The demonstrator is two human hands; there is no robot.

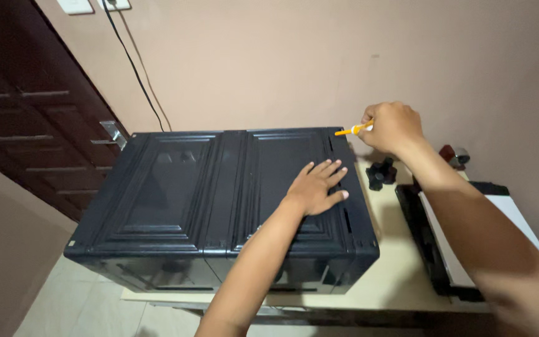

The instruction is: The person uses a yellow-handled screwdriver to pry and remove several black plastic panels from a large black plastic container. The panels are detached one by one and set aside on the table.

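- On the desk [394,274], head view: black plastic cabinet [219,193] lying on its side, panelled face up.
- Left hand [318,186] flat on cabinet top near right edge, fingers spread, gripping nothing.
- Right hand [393,126] closed around orange-handled screwdriver [352,130], at cabinet's far right corner, tip pointing left.
- Small black parts [382,173] on desk just beside cabinet; black-framed white board [469,243] further right.

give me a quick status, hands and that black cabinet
Left hand flat on black plastic panelled cabinet. Right hand grips orange-handled tool at cabinet's far right corner. Nothing blocking.
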